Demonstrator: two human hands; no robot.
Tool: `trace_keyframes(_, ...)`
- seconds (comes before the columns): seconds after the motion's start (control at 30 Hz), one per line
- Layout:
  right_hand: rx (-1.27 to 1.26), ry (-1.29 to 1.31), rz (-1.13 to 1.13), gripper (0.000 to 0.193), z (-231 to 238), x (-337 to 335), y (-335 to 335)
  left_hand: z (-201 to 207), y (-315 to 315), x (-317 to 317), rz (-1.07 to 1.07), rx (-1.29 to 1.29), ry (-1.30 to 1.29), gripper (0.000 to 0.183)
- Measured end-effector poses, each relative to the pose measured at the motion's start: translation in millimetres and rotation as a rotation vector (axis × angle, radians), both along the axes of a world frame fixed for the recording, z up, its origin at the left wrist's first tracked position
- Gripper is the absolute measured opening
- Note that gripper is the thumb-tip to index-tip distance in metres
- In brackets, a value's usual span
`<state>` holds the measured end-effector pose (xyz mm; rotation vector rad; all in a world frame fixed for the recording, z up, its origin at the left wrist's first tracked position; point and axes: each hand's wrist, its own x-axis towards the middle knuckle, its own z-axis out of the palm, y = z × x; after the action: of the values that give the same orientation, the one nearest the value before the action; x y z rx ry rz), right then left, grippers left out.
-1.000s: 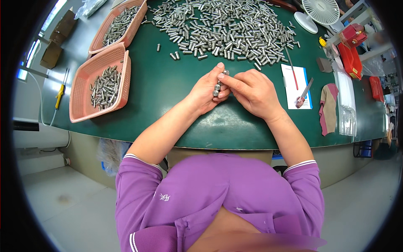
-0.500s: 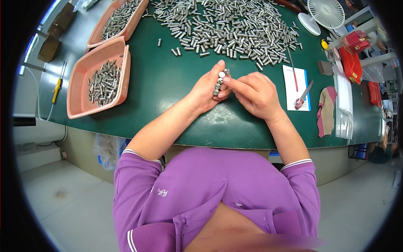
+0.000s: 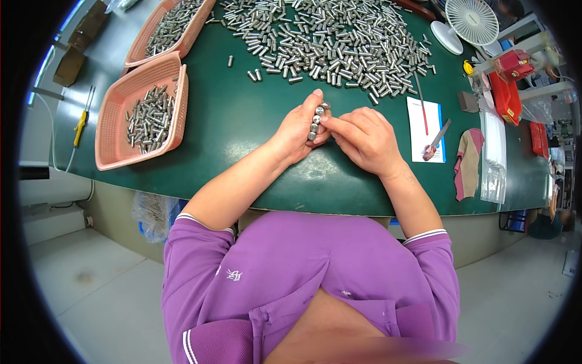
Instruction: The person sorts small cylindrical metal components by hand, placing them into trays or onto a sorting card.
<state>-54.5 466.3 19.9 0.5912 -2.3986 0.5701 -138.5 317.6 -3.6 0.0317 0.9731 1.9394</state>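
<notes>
Over the green table, my left hand [image 3: 296,130] is closed around several short metal pins [image 3: 316,120], their round ends lined up in a row facing up. The thumb points away from me along the far end of the row. My right hand [image 3: 371,138] is beside it, its index finger reaching to the pins and touching or nearly touching one in the middle. Its other fingers are curled, and whether they hold anything is hidden. Beyond both hands spreads a large pile of loose metal pins [image 3: 339,45].
At the left, a pink basket [image 3: 104,130] holds some pins, with another pink basket [image 3: 195,39] behind it. A yellow-handled tool [image 3: 80,128] lies farther left. To the right are a paper sheet [image 3: 418,145], a knife-like blade [image 3: 438,138], a cloth sleeve [image 3: 468,164] and a white fan [image 3: 471,21].
My right index finger has shifted slightly along the row of pins. One pin end that shone bright white now looks greyer. The left hand keeps its hold.
</notes>
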Motion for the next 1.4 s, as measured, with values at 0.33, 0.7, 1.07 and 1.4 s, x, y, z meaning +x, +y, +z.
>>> trace_keyframes(0.33, 0.046, -0.068, -0.005, 0.047, 1.9, 0.4, 0.7, 5.9, 1.4, 0.5, 0.023, -0.089, -0.071, 0.042)
trace_keyframes(0.7, 0.010, -0.028, -0.004, 0.046, -0.8, 0.6, 0.5, 6.6, 3.3, 0.0, 0.055, -0.095, -0.087, 0.049)
trace_keyframes(1.07, 0.088, 0.029, 0.030, 0.040, 3.3, 1.9, -4.1, -2.1, 2.5, -0.2, 0.089, -0.075, -0.085, 0.041)
trace_keyframes(1.4, 0.020, 0.033, 0.021, 0.034, 3.8, 2.3, 3.0, 5.6, 3.4, -1.2, 0.052, -0.053, -0.067, 0.051)
